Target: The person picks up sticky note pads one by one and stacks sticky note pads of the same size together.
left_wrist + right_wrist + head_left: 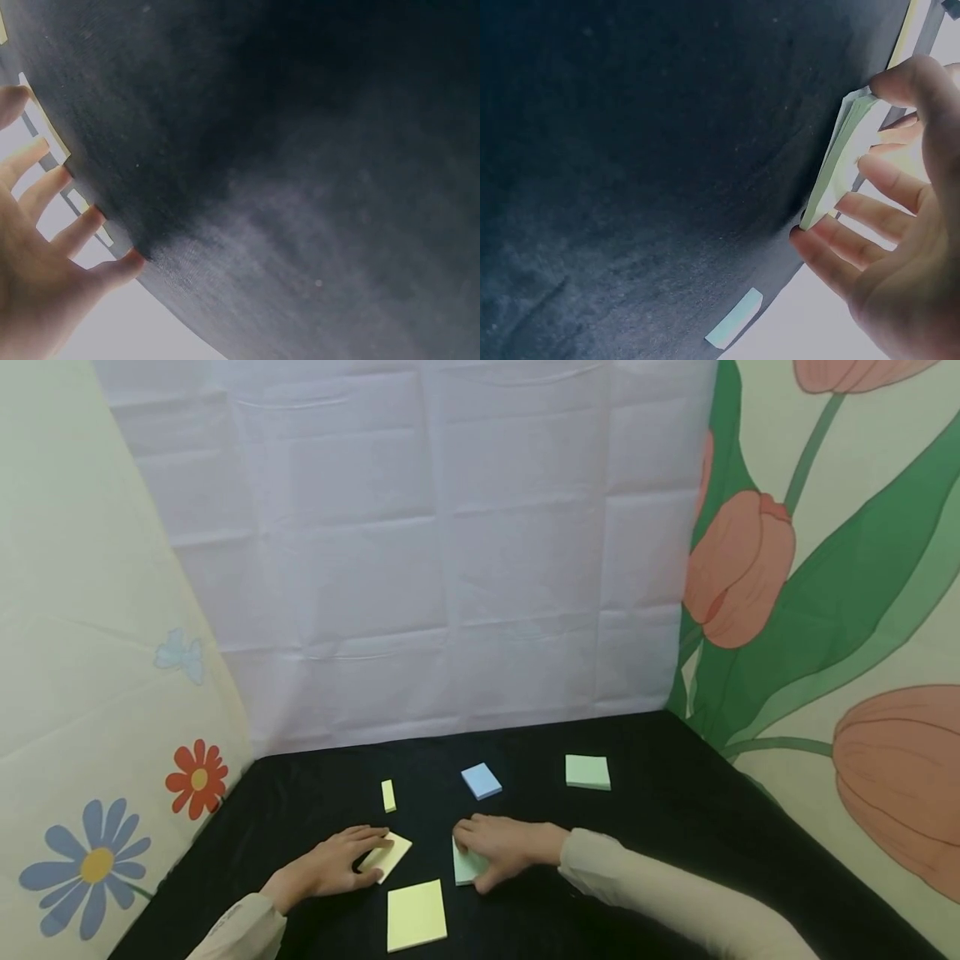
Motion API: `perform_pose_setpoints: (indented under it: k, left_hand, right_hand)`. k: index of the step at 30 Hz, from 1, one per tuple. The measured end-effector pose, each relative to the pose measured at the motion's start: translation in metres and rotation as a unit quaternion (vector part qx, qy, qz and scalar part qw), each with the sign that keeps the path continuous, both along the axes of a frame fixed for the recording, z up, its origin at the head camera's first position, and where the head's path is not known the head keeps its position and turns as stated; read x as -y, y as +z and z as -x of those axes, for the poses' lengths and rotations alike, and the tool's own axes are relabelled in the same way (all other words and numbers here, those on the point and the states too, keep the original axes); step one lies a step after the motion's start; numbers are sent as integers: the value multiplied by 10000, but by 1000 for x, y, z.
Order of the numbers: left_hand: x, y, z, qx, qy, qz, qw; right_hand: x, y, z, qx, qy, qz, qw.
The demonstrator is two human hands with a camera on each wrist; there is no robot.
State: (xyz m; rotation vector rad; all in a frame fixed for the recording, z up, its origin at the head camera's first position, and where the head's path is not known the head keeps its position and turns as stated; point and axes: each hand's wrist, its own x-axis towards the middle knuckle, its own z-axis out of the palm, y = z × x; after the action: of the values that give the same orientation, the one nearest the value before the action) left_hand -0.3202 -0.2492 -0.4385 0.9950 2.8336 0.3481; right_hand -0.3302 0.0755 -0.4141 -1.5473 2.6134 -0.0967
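Observation:
My left hand (pixel 326 864) holds a pale yellow sticky note pad (pixel 392 853), turned cornerwise, between thumb and fingers. In the left wrist view, the thumb lies near one end of this pad (pixel 49 124) and fingertips near the other; the remaining fingers are spread over the cloth. My right hand (pixel 506 847) spans a pale green sticky note pad (pixel 465 868) from above and covers much of it. The right wrist view shows the thumb at one end of the green pad (pixel 832 169) and fingertips at the opposite end. Nearer me, between the hands, lies a larger yellow sticky note pad (pixel 417 916).
Farther back on the black cloth (pixel 525 743) are a narrow yellow pad (pixel 387 796), a blue pad (pixel 481 781) and another green pad (pixel 588 772). A white sheet (pixel 450 543) hangs behind, with flower-print fabric (pixel 795 652) on both sides.

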Motion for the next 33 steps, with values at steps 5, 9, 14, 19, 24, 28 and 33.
perform_pose_setpoints:
  k: [5,9,14,19,24,28,33]
  left_hand:
    - [2,0,-1,17,29,0,10000]
    - [2,0,-1,46,33,4,10000]
    - [1,0,-2,76,41,8,10000]
    - [-1,-1,-3,62,42,31,10000]
    - [-2,2,-2,20,25,112,9999]
    - [-3,4,0,23,22,142,9999]
    - [-4,5,2,95,54,156,9998]
  right_hand:
    - [5,0,3,-98,67,37,9999]
    - [7,0,4,-107,34,68,9999]
    - [9,-3,6,-71,3,146,9999]
    - [10,-6,6,-153,-15,101,9998]
    - [10,-8,8,-149,-30,84,9998]
    - [9,-7,8,-84,-86,43,9999]
    - [4,-7,7,93,-246,55,9996]
